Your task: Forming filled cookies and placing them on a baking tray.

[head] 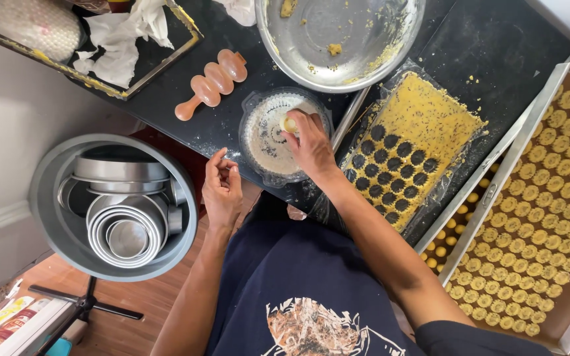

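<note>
My right hand (pixel 311 146) holds a small round cookie cutter (pixel 289 123) and presses it into a clear plastic tub of flour (pixel 258 142) on the black counter. My left hand (pixel 221 188) hovers near the counter's edge, fingers loosely curled and apart, holding nothing. To the right of the tub lies a sheet of yellow dough (pixel 423 125) on clear plastic, with several rows of round holes cut out of its lower left part. A baking tray (pixel 565 333) at the far right is filled with several rows of small flower-shaped dough pieces.
A large steel mixing bowl (pixel 338 72) with dough scraps stands behind the tub. A peach-coloured plastic mould (pixel 211 84) lies to the left. A tray with crumpled white paper (pixel 126 39) sits at the back left. A grey bin of stacked metal pans (pixel 54 224) stands on the floor.
</note>
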